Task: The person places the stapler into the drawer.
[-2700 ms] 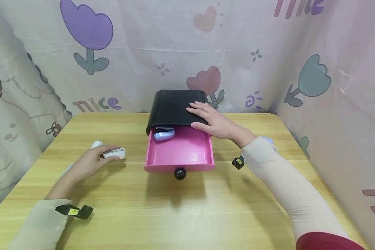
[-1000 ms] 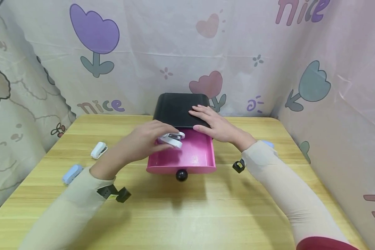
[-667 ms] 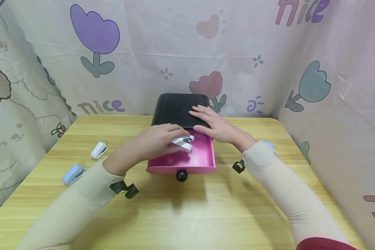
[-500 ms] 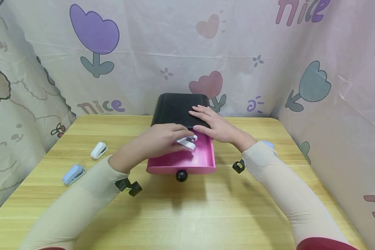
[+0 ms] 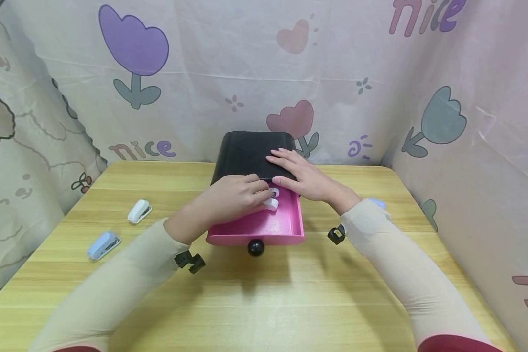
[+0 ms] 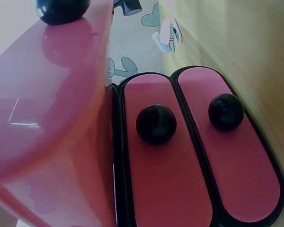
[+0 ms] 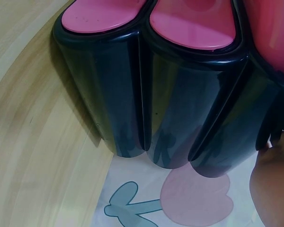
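Observation:
My left hand (image 5: 237, 198) reaches into the pulled-out pink drawer (image 5: 255, 238) from the left, its fingers curled on a white mini stapler (image 5: 271, 204) low inside. The fingers cover much of that stapler. The drawer's left rear corner is hidden behind this hand. My right hand (image 5: 305, 178) rests with fingers spread on the black top of the drawer unit (image 5: 246, 151). In the right wrist view, part of the right hand (image 7: 274, 184) shows against the unit's side. The left wrist view shows the open drawer's front (image 6: 42, 94) but not the left hand.
A second white stapler (image 5: 139, 211) and a light-blue stapler (image 5: 103, 245) lie on the table's left. A blue object (image 5: 378, 203) shows partly behind the right sleeve. Two pink drawers with black knobs (image 6: 156, 124) sit closed below the open one. Patterned cloth hangs behind.
My left hand has carried the white stapler from the table's left side into the drawer, then rightward and down. The blue stapler seen in the drawer is now covered. My right hand stays put.

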The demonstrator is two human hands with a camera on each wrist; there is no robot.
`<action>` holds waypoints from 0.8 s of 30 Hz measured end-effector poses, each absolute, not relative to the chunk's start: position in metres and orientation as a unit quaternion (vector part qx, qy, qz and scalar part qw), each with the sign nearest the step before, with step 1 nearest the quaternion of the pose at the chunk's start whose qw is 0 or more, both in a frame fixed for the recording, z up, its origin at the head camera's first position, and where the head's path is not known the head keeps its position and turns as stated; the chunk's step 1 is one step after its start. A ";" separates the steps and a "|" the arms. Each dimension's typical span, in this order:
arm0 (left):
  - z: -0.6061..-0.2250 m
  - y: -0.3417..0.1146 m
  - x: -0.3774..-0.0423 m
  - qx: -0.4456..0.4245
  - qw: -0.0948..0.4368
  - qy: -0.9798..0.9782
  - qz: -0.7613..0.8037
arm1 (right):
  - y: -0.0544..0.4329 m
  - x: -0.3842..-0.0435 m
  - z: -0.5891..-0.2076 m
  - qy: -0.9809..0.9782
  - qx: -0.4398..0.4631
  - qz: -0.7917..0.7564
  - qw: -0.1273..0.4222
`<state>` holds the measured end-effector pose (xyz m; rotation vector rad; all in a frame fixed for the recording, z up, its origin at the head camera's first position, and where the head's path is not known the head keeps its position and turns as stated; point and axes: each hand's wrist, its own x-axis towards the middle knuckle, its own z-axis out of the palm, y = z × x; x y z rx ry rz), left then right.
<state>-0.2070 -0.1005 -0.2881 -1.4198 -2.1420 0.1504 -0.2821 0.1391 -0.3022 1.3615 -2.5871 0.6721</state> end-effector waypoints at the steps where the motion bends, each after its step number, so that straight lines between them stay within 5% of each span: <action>1: -0.288 -0.100 -0.208 -0.529 0.282 -0.798 0.060 | 0.139 -0.282 -0.303 -0.861 0.452 0.224 0.070; 24: -0.299 -0.112 -0.211 -0.510 0.327 -0.795 0.012 | 0.140 -0.283 -0.303 -0.862 0.446 0.232 0.063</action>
